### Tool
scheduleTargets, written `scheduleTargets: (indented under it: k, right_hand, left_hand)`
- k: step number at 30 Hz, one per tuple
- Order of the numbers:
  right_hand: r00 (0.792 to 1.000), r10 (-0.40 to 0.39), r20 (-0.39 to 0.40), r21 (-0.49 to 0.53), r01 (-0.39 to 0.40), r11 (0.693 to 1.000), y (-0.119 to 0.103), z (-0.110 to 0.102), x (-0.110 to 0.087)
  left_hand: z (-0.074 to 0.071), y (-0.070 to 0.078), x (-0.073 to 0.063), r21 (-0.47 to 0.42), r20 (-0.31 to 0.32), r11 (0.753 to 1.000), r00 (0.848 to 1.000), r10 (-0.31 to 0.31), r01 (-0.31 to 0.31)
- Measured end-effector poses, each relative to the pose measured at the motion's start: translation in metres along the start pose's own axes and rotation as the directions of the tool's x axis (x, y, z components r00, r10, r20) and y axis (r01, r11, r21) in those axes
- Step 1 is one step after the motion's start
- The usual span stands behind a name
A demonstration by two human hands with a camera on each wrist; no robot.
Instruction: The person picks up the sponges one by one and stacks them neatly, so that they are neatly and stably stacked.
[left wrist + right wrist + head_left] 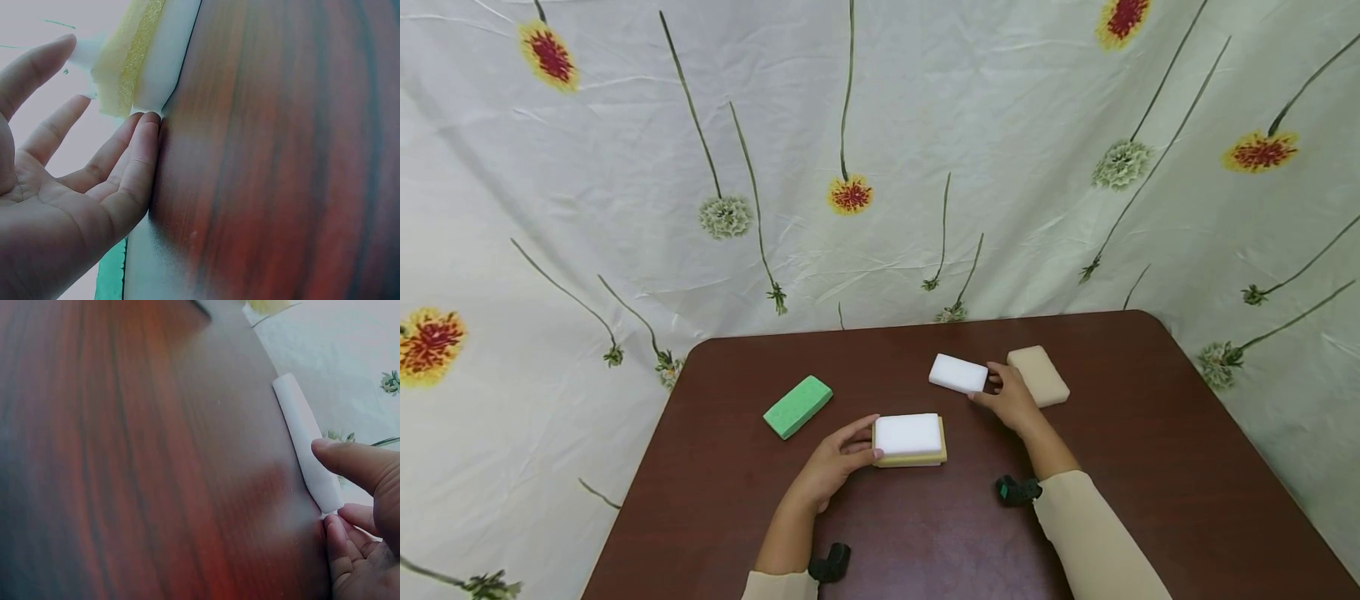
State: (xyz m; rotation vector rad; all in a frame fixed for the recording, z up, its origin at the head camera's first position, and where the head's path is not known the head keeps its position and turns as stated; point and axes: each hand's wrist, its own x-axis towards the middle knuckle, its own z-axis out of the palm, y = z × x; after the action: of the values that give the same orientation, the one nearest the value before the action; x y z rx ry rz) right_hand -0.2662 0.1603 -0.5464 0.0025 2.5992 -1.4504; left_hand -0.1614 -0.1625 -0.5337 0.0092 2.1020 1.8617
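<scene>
A stack in the middle of the table has a white sponge point(907, 434) on top, a yellow sponge point(143, 56) under it and a whitish block point(172, 53) at the bottom. My left hand point(837, 459) holds the top sponge's left end between thumb and forefinger, while its other fingertips point(147, 119) meet the end of the stack. Farther back, a second white sponge point(958, 373) lies flat. My right hand point(1013, 402) grips its right end, the thumb point(350, 461) on one long side and the fingers around the end.
A green sponge point(798, 407) lies to the left of the stack. The cream sponge point(1039, 376) sits just behind and right of my right hand. Beyond the brown table point(1138, 450) hangs a flowered white cloth point(895, 100).
</scene>
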Motion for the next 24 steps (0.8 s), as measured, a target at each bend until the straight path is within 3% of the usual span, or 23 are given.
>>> scheduleTargets:
  k: [24]
  right_hand:
    - [0.999, -0.027, -0.034, 0.007, 0.027, 1.000, 0.0031, 0.0019, 0.0006]
  left_hand:
    - [0.0017, 0.0019, -0.0013, -0.004, -0.013, 1.000, 1.000, -0.004, 0.004]
